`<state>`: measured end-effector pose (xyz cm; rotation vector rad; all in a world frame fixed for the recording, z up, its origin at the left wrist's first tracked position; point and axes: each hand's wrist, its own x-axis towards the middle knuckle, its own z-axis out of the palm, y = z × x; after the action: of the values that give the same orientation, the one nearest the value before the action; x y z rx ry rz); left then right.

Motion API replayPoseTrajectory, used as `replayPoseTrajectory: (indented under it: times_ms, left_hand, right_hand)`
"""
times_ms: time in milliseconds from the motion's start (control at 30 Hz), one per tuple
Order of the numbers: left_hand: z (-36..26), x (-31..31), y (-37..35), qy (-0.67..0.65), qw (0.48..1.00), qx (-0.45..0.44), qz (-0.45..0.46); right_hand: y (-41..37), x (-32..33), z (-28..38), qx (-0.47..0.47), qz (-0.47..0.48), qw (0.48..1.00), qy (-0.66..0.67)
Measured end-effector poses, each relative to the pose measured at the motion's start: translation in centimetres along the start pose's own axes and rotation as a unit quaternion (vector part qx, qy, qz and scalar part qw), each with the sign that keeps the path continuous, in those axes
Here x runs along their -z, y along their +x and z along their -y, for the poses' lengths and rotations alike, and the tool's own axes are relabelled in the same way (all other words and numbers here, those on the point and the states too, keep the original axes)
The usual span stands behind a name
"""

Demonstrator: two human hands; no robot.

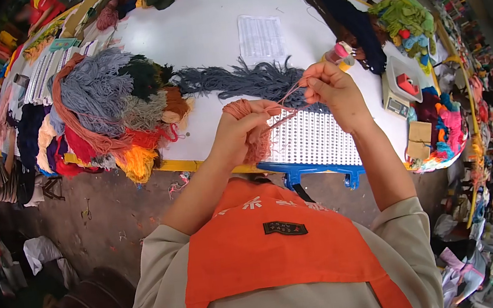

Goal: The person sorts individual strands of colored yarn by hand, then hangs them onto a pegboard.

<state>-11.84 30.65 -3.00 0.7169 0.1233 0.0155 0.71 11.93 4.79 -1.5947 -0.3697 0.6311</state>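
My left hand (240,131) is closed around a bundle of salmon-pink yarn (259,143), whose lower end hangs past the table edge side of the palm. A few pink strands stretch from it to my right hand (335,91), which pinches them between thumb and fingers. Below the strands lies a white board with rows of holes (314,141), with a blue plastic frame (316,169) along its near edge. Behind my hands a long dark grey-blue yarn hank (231,81) stretches across the white table (183,35).
A large heap of grey, orange, red and yellow yarn (95,98) covers the left side. A printed sheet (261,36) lies at the back. To the right are navy yarn (353,24), green yarn (405,17), a scale (396,103) and a white tray (396,68). Another person (0,178) is at far left.
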Motion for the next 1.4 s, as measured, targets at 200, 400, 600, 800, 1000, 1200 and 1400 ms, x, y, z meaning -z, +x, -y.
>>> replayPoseTrajectory:
  times_ms: [200, 400, 600, 800, 1000, 1200, 1400]
  left_hand:
    - [0.4, 0.9, 0.1, 0.019, 1.0, 0.001, -0.02]
    - [-0.1, 1.3, 0.0, 0.031, 0.999, 0.003, -0.037]
    - [-0.8, 0.6, 0.0, 0.007, 0.998, 0.034, -0.053]
    - [-0.7, 0.7, 0.2, -0.001, 0.995, 0.055, -0.078]
    - [-0.9, 2.1, 0.4, -0.001, 0.996, 0.087, -0.035]
    - [-0.7, 1.8, 0.6, 0.008, 0.993, 0.106, -0.045]
    - [-0.8, 1.3, 0.7, -0.008, 0.991, 0.116, -0.058]
  right_hand:
    - [-0.1, 1.1, 0.1, -0.049, 0.011, 0.996, 0.079]
    - [0.3, 3.5, -0.7, -0.114, 0.009, 0.985, 0.13]
    - [0.5, 3.8, -1.4, -0.166, 0.017, 0.958, 0.234]
    - [0.5, 4.0, -2.1, -0.142, 0.025, 0.95, 0.277]
    - [0.8, 6.5, -3.1, -0.139, -0.024, 0.933, 0.331]
    - [0.8, 7.0, -3.8, -0.145, -0.014, 0.92, 0.363]
    - [0.8, 7.2, -4.2, -0.149, -0.03, 0.92, 0.362]
